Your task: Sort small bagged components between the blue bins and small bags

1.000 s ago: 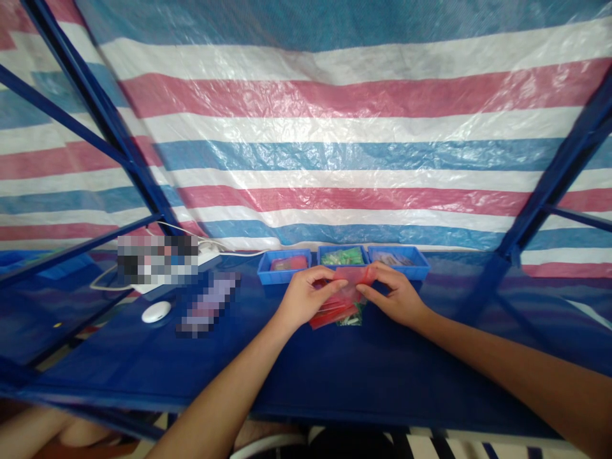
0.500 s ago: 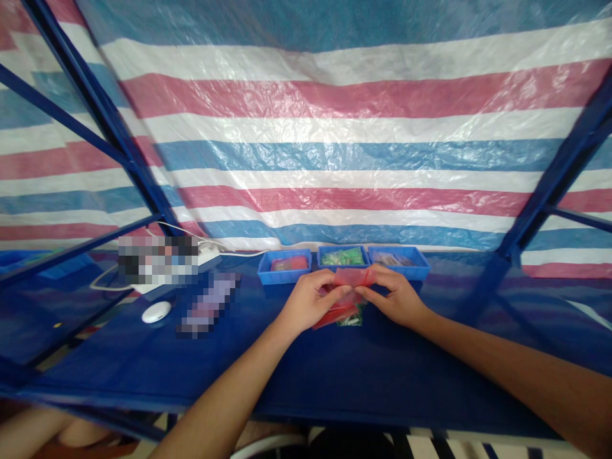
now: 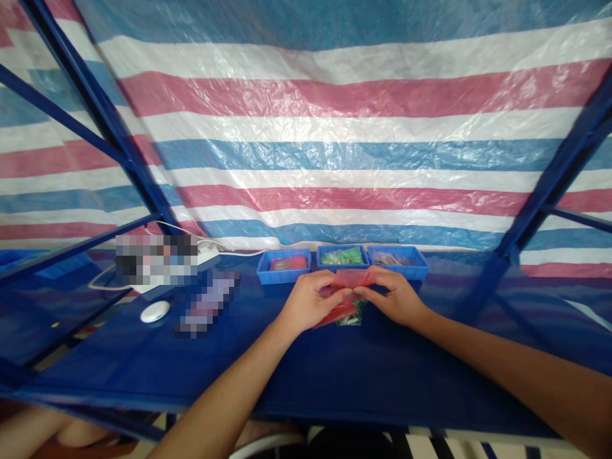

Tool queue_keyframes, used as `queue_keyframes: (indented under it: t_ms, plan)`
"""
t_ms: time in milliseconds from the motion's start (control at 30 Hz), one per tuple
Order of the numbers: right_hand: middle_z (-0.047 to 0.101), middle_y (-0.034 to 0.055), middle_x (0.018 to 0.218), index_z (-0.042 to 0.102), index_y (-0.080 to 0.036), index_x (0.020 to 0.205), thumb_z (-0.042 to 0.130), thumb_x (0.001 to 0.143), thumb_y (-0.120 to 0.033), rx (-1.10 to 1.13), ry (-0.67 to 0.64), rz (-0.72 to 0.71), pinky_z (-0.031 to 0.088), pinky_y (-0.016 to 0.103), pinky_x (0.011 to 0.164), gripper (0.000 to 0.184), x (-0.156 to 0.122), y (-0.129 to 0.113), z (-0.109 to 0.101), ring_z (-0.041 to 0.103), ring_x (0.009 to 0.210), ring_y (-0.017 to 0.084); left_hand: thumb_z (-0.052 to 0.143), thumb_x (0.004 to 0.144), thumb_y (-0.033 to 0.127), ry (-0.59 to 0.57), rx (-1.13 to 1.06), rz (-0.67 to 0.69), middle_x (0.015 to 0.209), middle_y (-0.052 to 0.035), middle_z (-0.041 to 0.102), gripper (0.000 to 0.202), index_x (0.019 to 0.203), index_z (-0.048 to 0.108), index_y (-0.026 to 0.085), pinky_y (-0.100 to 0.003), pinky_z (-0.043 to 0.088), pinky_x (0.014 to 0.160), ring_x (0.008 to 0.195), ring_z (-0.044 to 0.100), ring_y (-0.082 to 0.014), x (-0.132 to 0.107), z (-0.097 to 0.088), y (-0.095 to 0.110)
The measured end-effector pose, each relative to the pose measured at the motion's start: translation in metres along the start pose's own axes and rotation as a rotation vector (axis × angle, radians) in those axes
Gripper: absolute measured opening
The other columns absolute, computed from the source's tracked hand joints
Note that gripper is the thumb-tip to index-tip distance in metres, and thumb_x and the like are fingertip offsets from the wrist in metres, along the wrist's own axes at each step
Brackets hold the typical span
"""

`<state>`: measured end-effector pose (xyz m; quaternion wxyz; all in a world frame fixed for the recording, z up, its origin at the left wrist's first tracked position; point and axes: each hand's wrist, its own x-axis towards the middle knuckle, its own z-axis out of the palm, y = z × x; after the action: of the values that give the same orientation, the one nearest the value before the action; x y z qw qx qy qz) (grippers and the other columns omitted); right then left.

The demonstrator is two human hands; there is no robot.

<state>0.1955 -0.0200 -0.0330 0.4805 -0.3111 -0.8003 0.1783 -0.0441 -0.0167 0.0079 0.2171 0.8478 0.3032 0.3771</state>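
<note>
A red see-through plastic bag [image 3: 352, 278] is stretched between my two hands above the blue table. My left hand [image 3: 310, 301] pinches its left side, thumb toward me and fingers behind. On the right side my right hand [image 3: 396, 298] grips it in the same way, and the two thumb tips nearly meet at the middle. More red plastic hangs below the left thumb. Beneath it, a green packet [image 3: 352, 317] with pale pieces shows in part; whether it lies on the table or hangs with the bag, I cannot tell.
Behind my hands stand blue trays: one with red bags [image 3: 289, 262], one with green packets [image 3: 342, 256], one with greyish packets [image 3: 392, 259]. At left are a white oval case [image 3: 155, 312], a blurred-out flat object [image 3: 210, 303] and white cables [image 3: 243, 253]. A striped sheet [image 3: 335, 153] hangs behind.
My thumbs have come slightly closer together on the red bag. Both hands keep their grip and place; the view has shifted a little.
</note>
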Motion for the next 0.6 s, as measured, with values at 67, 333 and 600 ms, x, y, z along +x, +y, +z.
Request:
queue_keyframes:
  t_ms: [67, 333, 600]
  plan:
    - [0.078, 0.0063, 0.102, 0.078, -0.026, 0.107, 0.068, 0.098, -0.035, 0.005, -0.004, 0.018, 0.058, 0.040, 0.089, 0.017, 0.000, -0.001, 0.000, 0.072, 0.093, 0.025, 0.066, 0.096, 0.040, 0.007, 0.000, -0.014, 0.090, -0.0061, 0.077, 0.026, 0.099, 0.080, 0.019, -0.028, 0.050, 0.075, 0.081, 0.069, -0.0192, 0.000, 0.000, -0.001]
    - [0.078, 0.0044, 0.118, 0.079, -0.028, 0.112, 0.071, 0.095, -0.035, 0.083, 0.041, 0.073, 0.056, 0.045, 0.102, 0.020, 0.000, 0.002, 0.002, 0.073, 0.110, 0.029, 0.070, 0.092, 0.041, -0.001, -0.117, -0.115, 0.101, -0.0070, 0.080, 0.029, 0.107, 0.081, 0.019, -0.029, 0.054, 0.079, 0.088, 0.073, -0.0223, 0.000, 0.004, -0.007]
    - [0.075, 0.0022, 0.078, 0.076, -0.022, 0.093, 0.077, 0.088, -0.048, 0.196, 0.256, 0.244, 0.060, 0.033, 0.065, 0.026, -0.001, 0.018, 0.007, 0.068, 0.067, 0.020, 0.072, 0.090, 0.048, 0.126, -0.221, -0.232, 0.095, -0.0063, 0.080, 0.033, 0.100, 0.077, 0.017, -0.027, 0.055, 0.077, 0.083, 0.073, -0.0192, 0.000, 0.008, -0.011]
